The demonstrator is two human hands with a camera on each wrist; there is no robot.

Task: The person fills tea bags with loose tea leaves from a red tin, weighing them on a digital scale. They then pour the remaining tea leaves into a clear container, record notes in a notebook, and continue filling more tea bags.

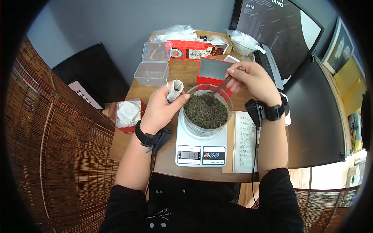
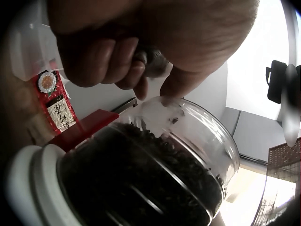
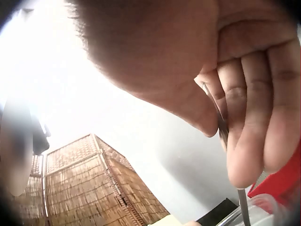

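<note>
My left hand (image 1: 160, 108) holds a small white filter bag (image 1: 176, 87), its open mouth turned up, by the near-left rim of a clear round tub (image 1: 207, 133). Dark dried tea leaves (image 1: 206, 115) fill much of that tub. Pinched in my right hand (image 1: 254, 80) is a dark metal spoon (image 1: 222, 85), its bowl down at the leaves near the far rim. In the right wrist view the spoon's handle (image 3: 243, 207) runs down past the fingers. Under the tub stands a white kitchen scale (image 1: 183, 134) with a lit display (image 1: 190, 155).
An open red box (image 1: 199, 73) stands behind the tub; another red box (image 1: 129, 129) at left holds white bags (image 1: 129, 112). A clear plastic case (image 1: 151, 73) lies open farther back. Right of the scale is a handwritten notebook (image 1: 244, 147). A monitor (image 1: 278, 33) borders the back right.
</note>
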